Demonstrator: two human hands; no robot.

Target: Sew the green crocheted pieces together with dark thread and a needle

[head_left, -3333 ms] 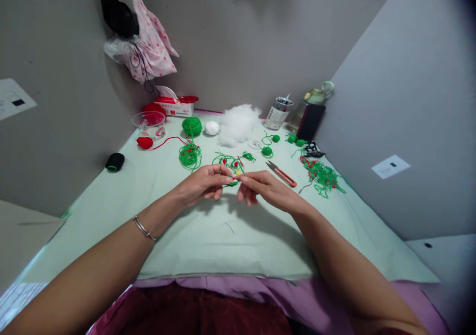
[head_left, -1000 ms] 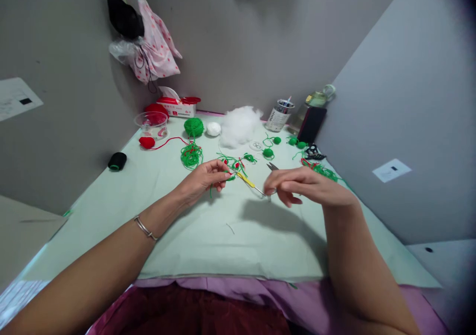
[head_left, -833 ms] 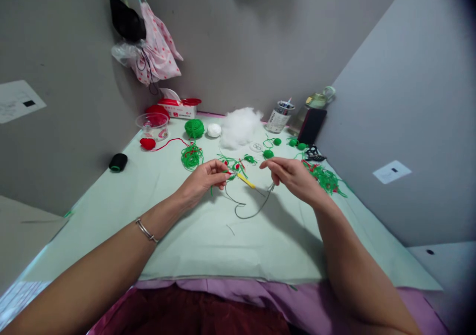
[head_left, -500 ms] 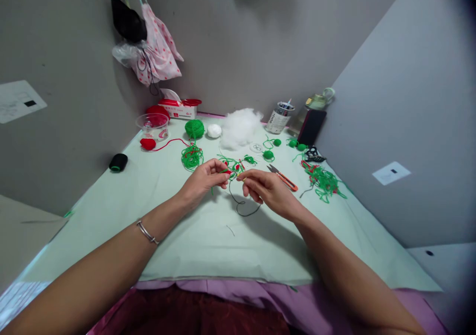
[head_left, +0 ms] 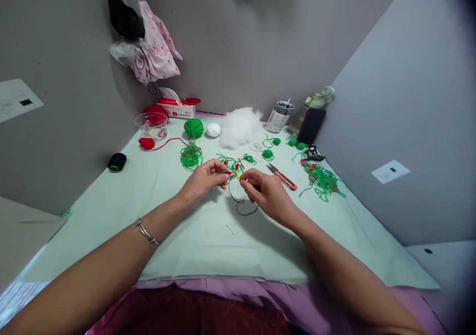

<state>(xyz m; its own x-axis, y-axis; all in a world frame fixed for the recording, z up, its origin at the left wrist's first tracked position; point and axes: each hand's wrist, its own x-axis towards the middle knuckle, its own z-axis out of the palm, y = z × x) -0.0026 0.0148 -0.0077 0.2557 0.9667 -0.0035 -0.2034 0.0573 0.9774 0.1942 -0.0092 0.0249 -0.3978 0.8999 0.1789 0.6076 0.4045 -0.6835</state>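
My left hand [head_left: 206, 181] pinches a small red and green yarn piece [head_left: 228, 173] between thumb and fingertips. Close beside it, my right hand [head_left: 262, 189] is closed on a thin tool with a yellow part [head_left: 239, 175]; its kind is mostly hidden by the fingers. From between the hands a dark thread [head_left: 238, 207] hangs down and loops on the table. Just behind the fingertips lie small red and green yarn pieces [head_left: 235, 166]. Orange-handled thread snips [head_left: 283, 177] rest to the right of my right hand.
Green yarn [head_left: 194, 128], white stuffing [head_left: 240, 128], a clear tub [head_left: 152, 127] and a tissue box [head_left: 182, 108] stand at the back. A pen tin [head_left: 279, 117], phone [head_left: 311, 126] and tangled yarn [head_left: 324, 182] are at right. A black spool [head_left: 117, 162] sits left.
My right hand has shifted slightly and its fingers have drawn in, so more of the yellow part shows. My left hand holds its place. The view has moved a little.
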